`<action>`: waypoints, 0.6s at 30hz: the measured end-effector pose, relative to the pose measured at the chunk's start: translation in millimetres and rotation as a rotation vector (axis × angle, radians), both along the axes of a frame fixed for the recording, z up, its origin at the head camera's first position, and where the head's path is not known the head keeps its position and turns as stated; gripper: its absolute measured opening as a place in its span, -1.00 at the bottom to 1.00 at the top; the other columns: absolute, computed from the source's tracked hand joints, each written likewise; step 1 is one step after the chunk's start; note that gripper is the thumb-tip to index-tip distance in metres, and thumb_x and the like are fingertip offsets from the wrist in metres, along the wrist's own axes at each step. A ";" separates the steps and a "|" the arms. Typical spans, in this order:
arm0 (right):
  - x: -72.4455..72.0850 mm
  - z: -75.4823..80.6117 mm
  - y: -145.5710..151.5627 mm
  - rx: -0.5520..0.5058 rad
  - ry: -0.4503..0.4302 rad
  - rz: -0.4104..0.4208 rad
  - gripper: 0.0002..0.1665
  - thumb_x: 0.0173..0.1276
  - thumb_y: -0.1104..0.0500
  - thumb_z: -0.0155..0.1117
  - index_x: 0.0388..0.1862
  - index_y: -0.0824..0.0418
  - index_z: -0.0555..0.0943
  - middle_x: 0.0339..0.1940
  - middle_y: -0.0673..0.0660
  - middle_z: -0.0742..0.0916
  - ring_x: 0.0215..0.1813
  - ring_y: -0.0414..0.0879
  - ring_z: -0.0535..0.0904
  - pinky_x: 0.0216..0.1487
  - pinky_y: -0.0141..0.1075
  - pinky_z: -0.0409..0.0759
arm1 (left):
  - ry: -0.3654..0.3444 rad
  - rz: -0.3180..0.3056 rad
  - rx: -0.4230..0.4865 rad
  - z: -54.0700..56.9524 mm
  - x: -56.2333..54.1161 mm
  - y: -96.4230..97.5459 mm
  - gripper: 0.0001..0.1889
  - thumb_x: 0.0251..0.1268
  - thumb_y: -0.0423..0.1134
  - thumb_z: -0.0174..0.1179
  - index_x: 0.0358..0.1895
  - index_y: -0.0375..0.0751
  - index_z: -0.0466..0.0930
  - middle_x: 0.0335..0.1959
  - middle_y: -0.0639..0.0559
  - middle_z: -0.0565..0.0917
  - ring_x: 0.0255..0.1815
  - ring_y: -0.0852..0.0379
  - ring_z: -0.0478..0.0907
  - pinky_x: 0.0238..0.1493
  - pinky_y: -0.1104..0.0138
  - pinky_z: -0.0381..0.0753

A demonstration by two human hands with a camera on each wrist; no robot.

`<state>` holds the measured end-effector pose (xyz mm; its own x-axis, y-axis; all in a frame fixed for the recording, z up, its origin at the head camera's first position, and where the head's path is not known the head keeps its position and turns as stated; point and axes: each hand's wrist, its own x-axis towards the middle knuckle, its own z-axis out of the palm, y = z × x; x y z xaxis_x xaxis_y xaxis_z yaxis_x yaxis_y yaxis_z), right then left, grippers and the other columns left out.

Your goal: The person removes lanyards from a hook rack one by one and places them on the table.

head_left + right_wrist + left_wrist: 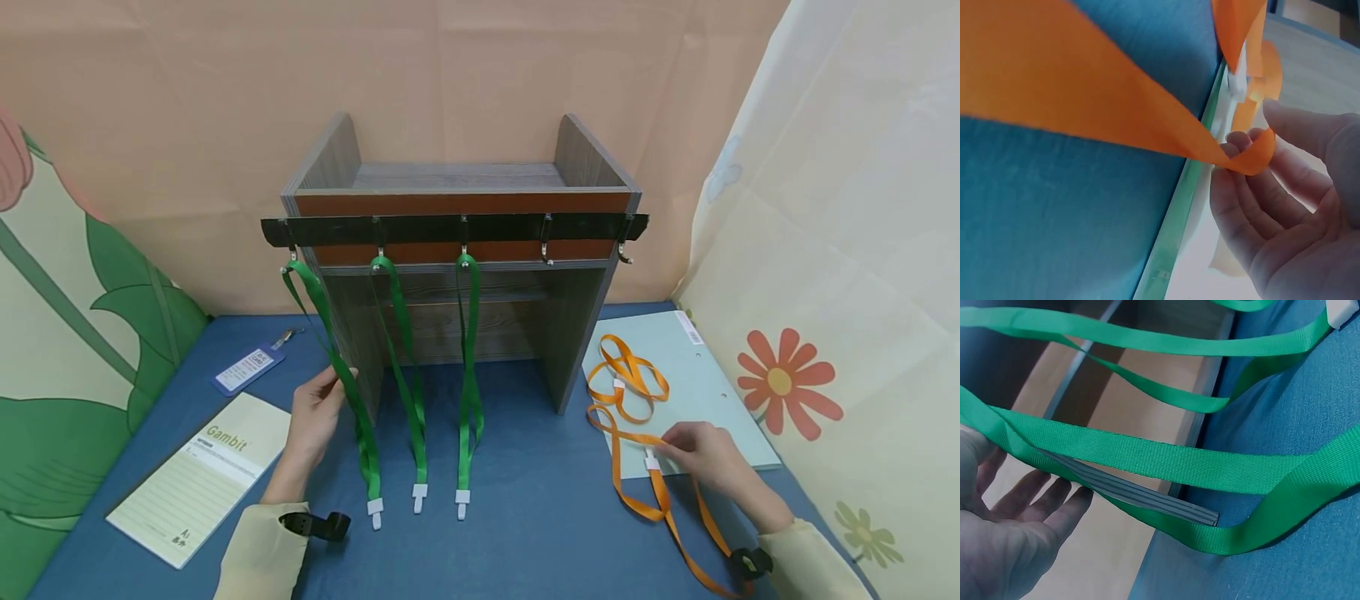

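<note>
Three green lanyards hang from hooks on a black rail (502,227), white clips at their lower ends. My left hand (318,408) is at the leftmost green lanyard (366,442), its thumb and forefinger at the strap's edge. In the left wrist view the other fingers (1054,503) stretch out behind the strap. My right hand (705,454) pinches the strap of an orange lanyard (667,508), which bends round the fingertips in the right wrist view. Its white clip (651,460) lies beside the fingers. Another orange lanyard (630,375) lies looped just beyond.
Behind the lanyards stands a grey wooden shelf (581,333); the rail's two right hooks (546,250) carry nothing. A pale green folder (720,400) lies under the orange lanyards. At left are a notepad (202,475) and a blue badge holder (247,369) on the blue cloth (540,517).
</note>
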<state>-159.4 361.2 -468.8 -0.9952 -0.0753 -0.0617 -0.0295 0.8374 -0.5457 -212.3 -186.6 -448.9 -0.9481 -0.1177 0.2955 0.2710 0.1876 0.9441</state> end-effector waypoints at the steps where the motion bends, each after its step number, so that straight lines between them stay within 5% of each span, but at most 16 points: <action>1: -0.1 -0.5 0.4 0.002 -0.009 -0.007 -0.77 0.20 0.04 0.43 -0.30 0.17 0.69 -0.48 -0.02 0.66 -0.49 -0.10 0.48 -0.51 -0.26 0.48 | 0.001 0.000 -0.002 -0.1 -0.2 -0.1 -0.63 0.44 -0.20 0.09 0.15 -0.39 0.54 -0.12 0.00 0.64 -0.20 0.22 0.50 -0.22 0.45 0.50; 18: -3.2 5.1 0.1 0.003 0.017 0.013 -0.75 0.23 0.04 0.41 -0.25 0.19 0.70 -0.40 -0.01 0.70 -0.38 -0.13 0.57 -0.41 -0.26 0.54 | -0.007 -0.007 0.003 1.2 -0.3 -0.2 -0.64 0.43 -0.21 0.10 0.16 -0.34 0.55 -0.11 -0.12 0.63 -0.24 0.21 0.47 -0.25 0.41 0.49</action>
<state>-162.6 361.3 -463.8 -0.9951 -0.0880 -0.0454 -0.0494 0.8385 -0.5427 -212.6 -186.8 -447.6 -0.9510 -0.1120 0.2883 0.2654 0.1832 0.9466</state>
